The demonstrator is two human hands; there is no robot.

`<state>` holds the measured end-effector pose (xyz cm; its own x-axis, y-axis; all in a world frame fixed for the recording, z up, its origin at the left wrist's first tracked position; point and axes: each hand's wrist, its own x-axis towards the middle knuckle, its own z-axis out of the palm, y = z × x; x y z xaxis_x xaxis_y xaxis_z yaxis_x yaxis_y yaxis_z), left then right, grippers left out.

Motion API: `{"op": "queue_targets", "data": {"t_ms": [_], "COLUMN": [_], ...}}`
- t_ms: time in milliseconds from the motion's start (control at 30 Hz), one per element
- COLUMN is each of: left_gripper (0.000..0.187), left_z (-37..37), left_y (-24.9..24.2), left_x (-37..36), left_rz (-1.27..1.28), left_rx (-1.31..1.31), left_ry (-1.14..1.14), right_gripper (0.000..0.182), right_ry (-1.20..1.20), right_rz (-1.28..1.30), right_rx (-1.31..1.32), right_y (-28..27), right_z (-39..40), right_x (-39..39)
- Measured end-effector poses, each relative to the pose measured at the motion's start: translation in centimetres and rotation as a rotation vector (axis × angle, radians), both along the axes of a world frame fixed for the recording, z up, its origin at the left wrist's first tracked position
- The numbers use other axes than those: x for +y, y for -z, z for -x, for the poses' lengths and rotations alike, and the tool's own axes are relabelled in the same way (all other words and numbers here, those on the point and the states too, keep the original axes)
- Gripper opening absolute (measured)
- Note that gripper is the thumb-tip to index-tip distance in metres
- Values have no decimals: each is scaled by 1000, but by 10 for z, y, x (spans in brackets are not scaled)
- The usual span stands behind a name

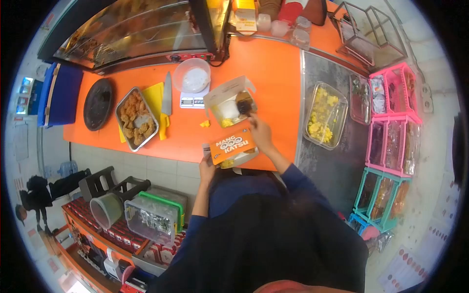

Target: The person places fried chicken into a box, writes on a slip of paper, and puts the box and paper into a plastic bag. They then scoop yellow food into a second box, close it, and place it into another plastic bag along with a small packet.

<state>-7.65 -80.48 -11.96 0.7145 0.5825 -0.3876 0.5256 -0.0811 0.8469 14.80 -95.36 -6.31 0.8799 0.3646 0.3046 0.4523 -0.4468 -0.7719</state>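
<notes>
The left hand (207,167) has its fingers curled round the left side of an orange-printed box (233,148), pinching its wall at the surface's front edge, right of the middle. The right hand (262,133) has its fingers drawn together by the near right corner of an open box (229,103); whether they pinch anything is too small to tell. The orange-printed box looks like thin card: probably light, stiff along the folds but easy to crush mid-panel, so a low hold on the corners and side walls should suit it better than pressing the lid. The open box lies just behind it, farther from the front edge, with white food (228,108), yellow bits (227,122) and a dark glossy piece (243,103) inside; the glossy piece is likely slippery, and the loaded base best steadied from both sides. Toward the surface's left end, a metal tray (154,136) holds fried pieces (132,110), likely crisp and crumbly.
</notes>
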Motion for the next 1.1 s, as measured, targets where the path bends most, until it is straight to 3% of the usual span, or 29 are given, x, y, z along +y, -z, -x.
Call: {"op": "queue_targets", "data": {"t_ms": [67,100,133,233,300,367,400,467,500,600,633,700,733,800,833,900,967,1000,1067,1100], "left_gripper": [48,48,48,47,46,46,46,46,46,44,43,42,40,39,39,43,47,52,56,60], "left_z": [-5,-11,-18,-38,-46,-51,-52,-51,-50,-42,-36,-26,-21,-13,-12,-13,-28,-36,-51,-60], "left_y": [15,11,1,-9,-8,-4,-1,3,-6,-32,-33,-31,-30,-31,-32,-34,-44,-45,-22,-12], "left_x": [4,2,0,-6,-9,-8,-5,3,8,29,44,70,83,106,117,137,158,167,186,193], "left_rz": [145,147,49,-33,-27,55,48,-47,-52,-144,-154,-159,-204,-273,-272,-334,-257,-185,-203,-223], "left_rx": [-86,-87,-62,-21,4,-7,-3,34,39,68,75,83,58,21,23,-77,47,172,139,107], "left_ry": [-38,-23,19,81,90,46,39,128,120,316,339,362,267,153,155,122,204,271,422,555], "right_gripper": [20,22,22,24,24,24,24,27,27,32,32,32,32,29,29,25,20,18,20,19], "right_ry": [180,301,425,803,985,1020,1012,887,878,941,942,1045,1045,1101,1103,712,508,272,56,24], "right_rz": [-243,-531,-570,-604,-240,28,24,200,199,562,561,609,614,18,21,-604,-349,-257,-142,68], "right_rx": [514,813,832,630,304,284,290,385,390,441,441,158,162,216,218,518,497,577,427,413], "right_y": [-18,-41,-55,-37,21,7,6,7,8,4,14,34,31,16,-5,-83,-150,-157,-135,-118], "right_z": [-20,-23,-27,-41,-54,-54,-58,-62,-64,-70,-69,-67,-65,-64,-57,-21,32,57,110,127], "right_x": [-50,-78,-110,-212,-290,-308,-312,-315,-314,-298,-296,-296,-293,-282,-265,-195,-91,-60,30,65]}}
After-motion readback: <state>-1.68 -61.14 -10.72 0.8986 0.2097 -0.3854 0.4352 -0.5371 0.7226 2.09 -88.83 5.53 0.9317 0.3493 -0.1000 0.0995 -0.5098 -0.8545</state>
